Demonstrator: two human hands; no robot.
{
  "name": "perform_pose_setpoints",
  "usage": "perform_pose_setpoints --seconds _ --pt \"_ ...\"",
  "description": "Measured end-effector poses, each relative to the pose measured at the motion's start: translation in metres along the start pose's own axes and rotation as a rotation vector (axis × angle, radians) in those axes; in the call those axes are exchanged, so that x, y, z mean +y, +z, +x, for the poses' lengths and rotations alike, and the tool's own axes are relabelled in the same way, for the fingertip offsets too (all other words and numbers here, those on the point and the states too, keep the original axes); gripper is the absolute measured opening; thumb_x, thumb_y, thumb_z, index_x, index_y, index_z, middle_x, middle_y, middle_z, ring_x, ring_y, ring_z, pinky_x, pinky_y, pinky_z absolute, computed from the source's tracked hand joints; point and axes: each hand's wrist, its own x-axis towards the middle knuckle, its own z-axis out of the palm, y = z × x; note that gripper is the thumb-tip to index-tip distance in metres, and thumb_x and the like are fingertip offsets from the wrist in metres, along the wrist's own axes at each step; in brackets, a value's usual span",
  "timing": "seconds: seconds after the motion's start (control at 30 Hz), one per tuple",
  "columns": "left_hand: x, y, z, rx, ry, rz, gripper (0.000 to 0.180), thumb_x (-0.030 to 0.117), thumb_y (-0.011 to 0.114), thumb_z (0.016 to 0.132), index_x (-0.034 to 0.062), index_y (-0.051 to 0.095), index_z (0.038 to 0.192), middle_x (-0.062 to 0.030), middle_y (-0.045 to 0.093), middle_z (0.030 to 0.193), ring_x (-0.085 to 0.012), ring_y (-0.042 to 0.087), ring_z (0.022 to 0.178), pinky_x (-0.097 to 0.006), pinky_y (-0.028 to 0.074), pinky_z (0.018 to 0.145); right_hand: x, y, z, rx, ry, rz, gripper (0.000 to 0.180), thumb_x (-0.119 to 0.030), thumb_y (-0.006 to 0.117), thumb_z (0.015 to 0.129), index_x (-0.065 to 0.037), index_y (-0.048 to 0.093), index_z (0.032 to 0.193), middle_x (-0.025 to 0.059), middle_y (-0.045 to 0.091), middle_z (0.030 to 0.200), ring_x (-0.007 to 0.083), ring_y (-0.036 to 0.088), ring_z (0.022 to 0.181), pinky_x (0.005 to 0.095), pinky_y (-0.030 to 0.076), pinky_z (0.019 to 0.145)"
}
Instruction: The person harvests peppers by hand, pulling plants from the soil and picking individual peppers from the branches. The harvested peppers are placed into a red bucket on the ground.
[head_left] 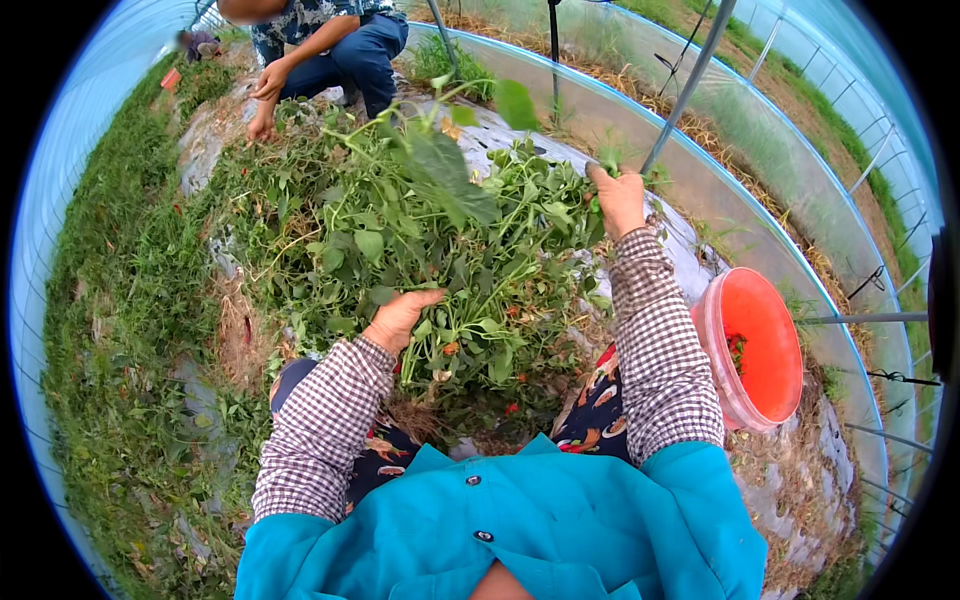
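Leafy pepper plants with a few small red fruits lie heaped in front of my knees. Reaching in from the left, my left hand is closed on a plant's stems. Its thumb side rests on top, and leaves hide the other fingers. Farther off to the right, my right hand is closed around a green plant stem at the edge of the heap, with bits of green sticking out of the fist. A large leaf rises above the heap.
A red-pink bucket with some red and green peppers inside stands at my right. Across the heap another person squats. Grey poles and plastic sheeting run along the right. Low greenery covers the left.
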Motion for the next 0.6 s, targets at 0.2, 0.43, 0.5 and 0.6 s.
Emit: perform_pose_setpoints --seconds 0.2,0.43,0.5,0.6 --pt "-0.001 -0.017 0.001 0.084 0.107 -0.112 0.040 0.020 0.057 0.073 0.0062 0.052 0.111 -0.0072 0.053 0.111 -0.0189 0.041 0.108 -0.033 0.023 0.096 -0.043 -0.064 -0.030 -0.021 0.049 0.627 0.018 -0.010 0.058 0.077 -0.003 0.048 0.090 0.0102 0.055 0.075 0.0106 0.044 0.046 0.0214 0.033 0.035" --pt "0.017 -0.005 -0.013 0.031 0.215 -0.124 0.046 0.011 0.056 0.072 0.0066 0.046 0.117 -0.0064 0.053 0.111 -0.0192 0.049 0.099 -0.032 0.033 0.091 -0.025 -0.256 -0.077 0.569 -0.211 -0.415 0.022 -0.020 0.059 0.076 -0.003 0.053 0.089 0.0098 0.057 0.078 0.0143 0.053 0.055 0.0256 0.043 0.045" --pt "0.012 -0.007 -0.009 0.038 0.195 -0.079 0.048 0.012 0.057 0.073 0.0069 0.045 0.119 -0.0072 0.053 0.111 -0.0192 0.048 0.101 -0.033 0.032 0.093 0.016 -0.320 -0.090 0.424 -0.143 -1.097 0.037 -0.018 0.061 0.074 0.001 0.049 0.103 0.0114 0.058 0.082 0.0174 0.056 0.063 0.0274 0.046 0.056" --pt "0.015 -0.005 -0.019 0.030 0.184 -0.004 0.048 0.016 0.059 0.074 0.0040 0.044 0.118 -0.0093 0.050 0.113 -0.0203 0.046 0.105 -0.034 0.028 0.096 0.030 -0.323 -0.112 0.408 -0.018 -1.472 0.040 -0.019 0.061 0.073 0.003 0.050 0.105 0.0163 0.058 0.093 0.0211 0.058 0.075 0.0289 0.046 0.068"
